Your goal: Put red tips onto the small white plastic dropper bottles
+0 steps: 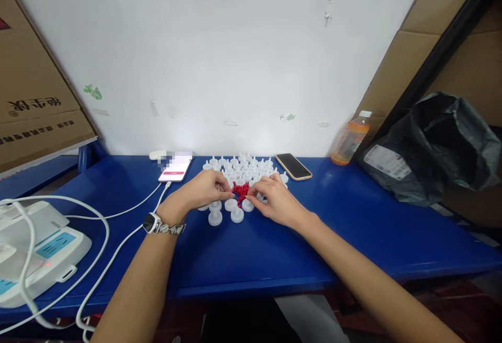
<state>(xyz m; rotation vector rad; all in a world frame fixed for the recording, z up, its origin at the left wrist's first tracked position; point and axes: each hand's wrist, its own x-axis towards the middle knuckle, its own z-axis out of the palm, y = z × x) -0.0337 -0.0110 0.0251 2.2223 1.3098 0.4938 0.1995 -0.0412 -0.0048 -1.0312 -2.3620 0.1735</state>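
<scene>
My left hand is closed in a pinch at the left edge of a small pile of red pieces. From the right, my right hand reaches in, thumb and forefinger pinched together at the pile's other edge. Whatever either pinch holds is too small or hidden to make out. Behind the pile stands a cluster of white plastic caps with thin spouts, mostly upright. Closer to me, several more white caps lie around the pile, a few partly covered by my hands.
A lit phone on a cable lies at left, and a dark-screened phone at right. White cables loop around a power strip. An orange drink bottle and a black plastic bag stand right on the blue table.
</scene>
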